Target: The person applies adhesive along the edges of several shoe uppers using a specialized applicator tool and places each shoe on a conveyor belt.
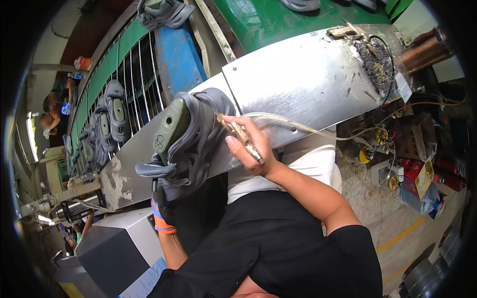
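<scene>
A grey shoe upper (196, 144) on a green last (171, 128) sits in front of me, sole side up. My left hand (161, 201), in a dark glove with an orange cuff, grips it from below. My right hand (248, 146) holds a small brass-coloured tool (239, 133) with a clear hose (298, 126) trailing to the right; its tip touches the shoe's side.
A steel-plated bench (308, 74) runs behind the shoe. More lasted shoes (112, 116) ride a wire-rack conveyor at the left. A grey machine box (119, 243) stands at lower left. Cluttered boxes and wires (412, 154) lie at right. Another person (52, 116) works at far left.
</scene>
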The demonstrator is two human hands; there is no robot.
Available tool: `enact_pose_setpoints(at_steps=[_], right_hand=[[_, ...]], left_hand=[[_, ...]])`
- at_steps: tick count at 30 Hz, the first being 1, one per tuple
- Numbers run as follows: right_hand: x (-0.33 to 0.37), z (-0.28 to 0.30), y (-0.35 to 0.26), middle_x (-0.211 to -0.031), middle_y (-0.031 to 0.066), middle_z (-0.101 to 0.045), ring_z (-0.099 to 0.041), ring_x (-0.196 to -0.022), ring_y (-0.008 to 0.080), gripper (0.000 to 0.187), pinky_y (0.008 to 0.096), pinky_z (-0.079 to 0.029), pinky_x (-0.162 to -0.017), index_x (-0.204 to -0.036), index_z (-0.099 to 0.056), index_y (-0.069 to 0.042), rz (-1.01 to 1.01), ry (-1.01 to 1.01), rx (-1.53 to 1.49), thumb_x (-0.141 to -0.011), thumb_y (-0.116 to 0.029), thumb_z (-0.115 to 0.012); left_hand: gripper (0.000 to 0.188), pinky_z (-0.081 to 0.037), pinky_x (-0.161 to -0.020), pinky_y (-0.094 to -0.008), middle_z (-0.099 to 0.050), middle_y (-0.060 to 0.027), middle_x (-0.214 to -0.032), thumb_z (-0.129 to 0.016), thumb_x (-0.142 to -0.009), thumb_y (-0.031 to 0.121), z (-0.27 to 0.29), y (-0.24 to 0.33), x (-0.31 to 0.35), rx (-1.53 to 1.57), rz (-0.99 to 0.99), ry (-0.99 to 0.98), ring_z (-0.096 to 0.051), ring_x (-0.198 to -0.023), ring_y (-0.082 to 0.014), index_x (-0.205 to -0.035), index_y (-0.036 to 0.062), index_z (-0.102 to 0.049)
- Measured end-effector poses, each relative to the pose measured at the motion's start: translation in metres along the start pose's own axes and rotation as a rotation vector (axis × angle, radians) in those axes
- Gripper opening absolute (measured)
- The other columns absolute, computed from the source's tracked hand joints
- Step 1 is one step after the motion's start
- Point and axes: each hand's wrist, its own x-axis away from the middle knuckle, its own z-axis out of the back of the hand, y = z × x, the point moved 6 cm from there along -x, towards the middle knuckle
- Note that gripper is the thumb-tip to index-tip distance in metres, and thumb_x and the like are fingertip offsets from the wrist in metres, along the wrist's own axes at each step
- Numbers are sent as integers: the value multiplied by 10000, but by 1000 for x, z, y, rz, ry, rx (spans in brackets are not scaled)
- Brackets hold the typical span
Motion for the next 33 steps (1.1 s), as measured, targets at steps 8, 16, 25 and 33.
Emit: enact_pose_setpoints(at_steps=[8, 16, 25, 33], right_hand=[[-2, -6, 2, -613, 33, -560, -482, -512, 75, 415, 243, -378, -510, -1270, -515, -26, 13, 1, 43, -895, -180, -606], [-1, -7, -2, -606, 37, -566, -488, -519, 73, 421, 244, -381, -519, -1273, -511, -22, 19, 4, 43, -896, -182, -607], [14, -8, -1, -720, 28, -574, -484, -609, 66, 418, 236, -392, -565, -1278, -505, -1, -23, -45, 34, -906, -163, -607], [28, 0, -3, -740, 16, -563, -479, -625, 72, 421, 231, -386, -578, -1274, -511, 2, -55, -124, 82, -892, -141, -613]], left_hand=[[575, -546, -787, -356, -642, -170, -1128, -322, -1006, 448, -49, -8, 32, -110, 217, -263, -667, -939, -268, -1308, -9, -497], [627, -550, -675, -349, -664, -185, -1057, -330, -991, 503, -80, -4, 33, -80, 258, -242, -681, -790, -277, -1273, -25, -517], [717, -570, -615, -336, -668, -194, -1062, -359, -961, 593, -84, -18, 30, -63, 330, -285, -693, -764, -296, -1302, -21, -504], [818, -587, -649, -349, -658, -218, -1080, -317, -930, 680, -98, -32, 33, -2, 450, -311, -699, -799, -297, -1318, -17, -493]])
